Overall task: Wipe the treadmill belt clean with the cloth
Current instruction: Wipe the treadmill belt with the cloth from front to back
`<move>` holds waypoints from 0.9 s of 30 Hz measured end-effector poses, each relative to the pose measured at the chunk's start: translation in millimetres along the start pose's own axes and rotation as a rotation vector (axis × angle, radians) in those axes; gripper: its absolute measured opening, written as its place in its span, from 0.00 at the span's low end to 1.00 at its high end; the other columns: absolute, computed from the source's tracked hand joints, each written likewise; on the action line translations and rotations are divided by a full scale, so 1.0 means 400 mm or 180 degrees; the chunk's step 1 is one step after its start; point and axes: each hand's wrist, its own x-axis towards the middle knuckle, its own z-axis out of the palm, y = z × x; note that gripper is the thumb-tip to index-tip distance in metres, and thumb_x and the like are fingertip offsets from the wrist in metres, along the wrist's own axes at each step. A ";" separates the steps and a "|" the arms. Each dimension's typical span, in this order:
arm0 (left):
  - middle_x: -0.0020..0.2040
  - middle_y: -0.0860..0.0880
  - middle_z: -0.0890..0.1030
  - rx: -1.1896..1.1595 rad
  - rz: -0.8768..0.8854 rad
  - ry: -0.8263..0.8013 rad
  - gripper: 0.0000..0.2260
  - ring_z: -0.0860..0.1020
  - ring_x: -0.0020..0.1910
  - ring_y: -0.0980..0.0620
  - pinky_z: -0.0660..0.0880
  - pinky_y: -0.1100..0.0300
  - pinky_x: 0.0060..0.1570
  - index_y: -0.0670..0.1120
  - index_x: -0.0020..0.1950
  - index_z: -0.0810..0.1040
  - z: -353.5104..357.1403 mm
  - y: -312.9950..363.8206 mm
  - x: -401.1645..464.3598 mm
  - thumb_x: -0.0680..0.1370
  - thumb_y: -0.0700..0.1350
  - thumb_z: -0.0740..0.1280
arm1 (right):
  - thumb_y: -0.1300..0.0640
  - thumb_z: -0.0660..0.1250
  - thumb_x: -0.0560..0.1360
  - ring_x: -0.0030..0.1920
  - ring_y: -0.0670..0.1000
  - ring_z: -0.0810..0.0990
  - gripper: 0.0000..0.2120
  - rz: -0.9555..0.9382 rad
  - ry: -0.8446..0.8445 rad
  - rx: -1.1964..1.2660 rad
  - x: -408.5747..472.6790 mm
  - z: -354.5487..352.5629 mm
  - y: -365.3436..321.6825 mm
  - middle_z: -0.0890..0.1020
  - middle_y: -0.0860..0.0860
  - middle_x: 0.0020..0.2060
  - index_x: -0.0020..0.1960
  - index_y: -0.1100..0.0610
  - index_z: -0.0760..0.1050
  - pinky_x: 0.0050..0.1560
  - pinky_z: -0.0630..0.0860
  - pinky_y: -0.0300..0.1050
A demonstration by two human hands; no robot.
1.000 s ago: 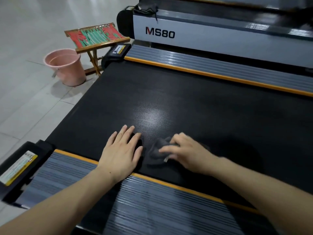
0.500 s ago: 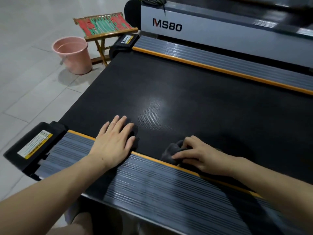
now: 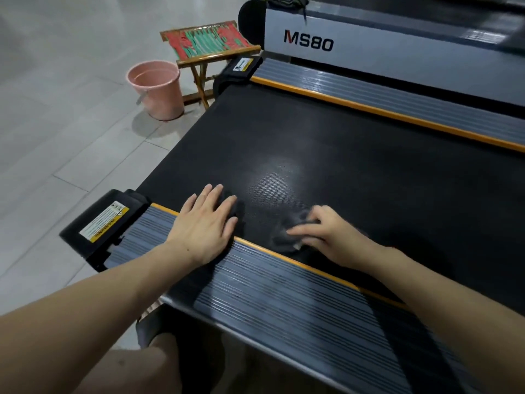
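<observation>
Right hand (image 3: 326, 237) fingers pressing cloth (image 3: 287, 237) on belt (image 3: 369, 180); left hand (image 3: 204, 226) fingers together, flat; bucket (image 3: 157, 89), stool (image 3: 207, 44) beyond.

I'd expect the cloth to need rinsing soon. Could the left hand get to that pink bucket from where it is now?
Probably not without shifting. The left hand lies flat across the treadmill's edge, and the bucket stands on the floor well beyond the treadmill's far corner. Nothing blocks the way; it's just far off.

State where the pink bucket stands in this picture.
In the head view the pink bucket stands on the tiled floor at upper left, just left of the folding stool, beyond the treadmill belt's far left corner.
</observation>
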 end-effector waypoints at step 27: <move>0.83 0.47 0.56 0.0178 0.0103 -0.0308 0.26 0.52 0.82 0.47 0.53 0.47 0.79 0.54 0.82 0.56 -0.104 -0.131 -0.072 0.84 0.60 0.48 | 0.55 0.72 0.75 0.47 0.51 0.71 0.11 0.0215 0.0286 -0.0006 0.030 0.049 -0.043 0.70 0.47 0.45 0.57 0.47 0.82 0.50 0.74 0.51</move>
